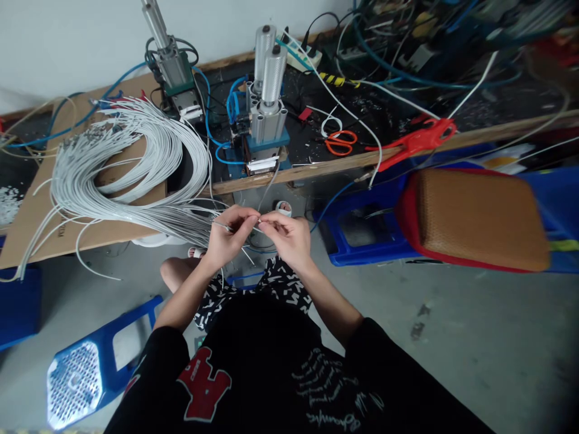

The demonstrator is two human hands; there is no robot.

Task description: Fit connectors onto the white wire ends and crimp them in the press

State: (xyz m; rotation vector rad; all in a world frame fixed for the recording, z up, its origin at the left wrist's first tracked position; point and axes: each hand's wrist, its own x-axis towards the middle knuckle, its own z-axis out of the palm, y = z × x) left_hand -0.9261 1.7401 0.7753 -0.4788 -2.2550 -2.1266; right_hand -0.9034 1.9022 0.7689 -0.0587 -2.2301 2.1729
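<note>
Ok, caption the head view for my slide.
Left hand and right hand pinch a tiny piece together beside a large coil of pale cables.

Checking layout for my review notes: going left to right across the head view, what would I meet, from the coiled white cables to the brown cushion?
Coiled white cables → left hand → right hand → orange-handled tool → brown cushion.

The looped cables (67,175) look sheathed in smooth, pale plastic with a soft sheen. The cardboard (36,241) is matt brown. Upright metal cylinders (272,78) shine silver, their surface finely textured. The bench edge (316,167) is rough wood, the stool (106,361) smooth plastic. My shirt (257,361) is matt black cloth.
</note>
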